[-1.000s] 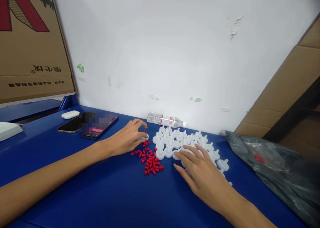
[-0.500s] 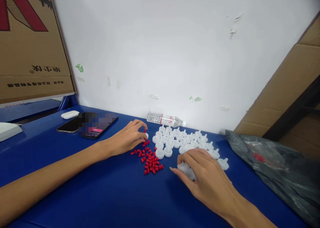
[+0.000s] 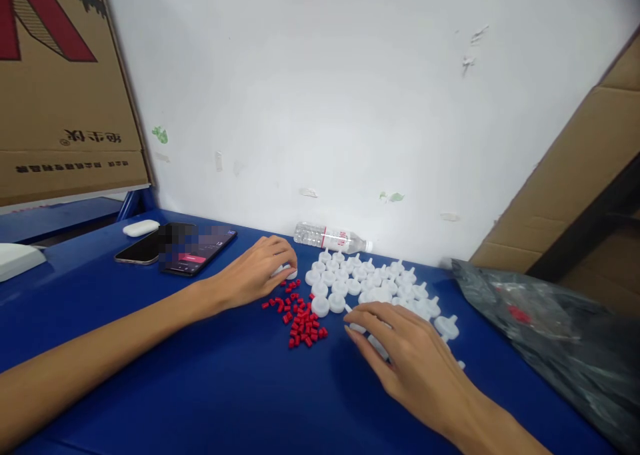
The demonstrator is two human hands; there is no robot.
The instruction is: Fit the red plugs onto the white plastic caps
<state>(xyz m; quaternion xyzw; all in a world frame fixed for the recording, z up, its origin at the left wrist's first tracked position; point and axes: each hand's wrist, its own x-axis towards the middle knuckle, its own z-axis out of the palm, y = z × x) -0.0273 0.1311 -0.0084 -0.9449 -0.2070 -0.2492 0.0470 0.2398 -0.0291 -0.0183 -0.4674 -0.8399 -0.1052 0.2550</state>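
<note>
My left hand (image 3: 261, 268) is closed, fingers curled down over white plastic pieces (image 3: 289, 274) at the left of the red heap; their stems are hidden. Small red caps (image 3: 303, 323) lie loose just below and right of it. My right hand (image 3: 407, 348) is bent round several white stemmed discs, one of them (image 3: 379, 347) showing between thumb and fingers. How many sit under the palm is hidden. Beyond both hands spreads a cluster of the same white stemmed discs (image 3: 354, 286), most with a thin stem pointing up or away.
A clear bottle (image 3: 330, 237) lies on its side against the wall. Two phones (image 3: 200, 252) and a white case (image 3: 141, 228) are at the left on the blue table (image 3: 210, 388). A dark plastic bag (image 3: 545, 348) covers the right edge, and cardboard (image 3: 65, 108) stands at the left.
My left hand has lowered slightly, and the red bit seen at its fingertips is now out of sight. Under my right hand the white discs have spread, with a stem now showing past the fingertips.
</note>
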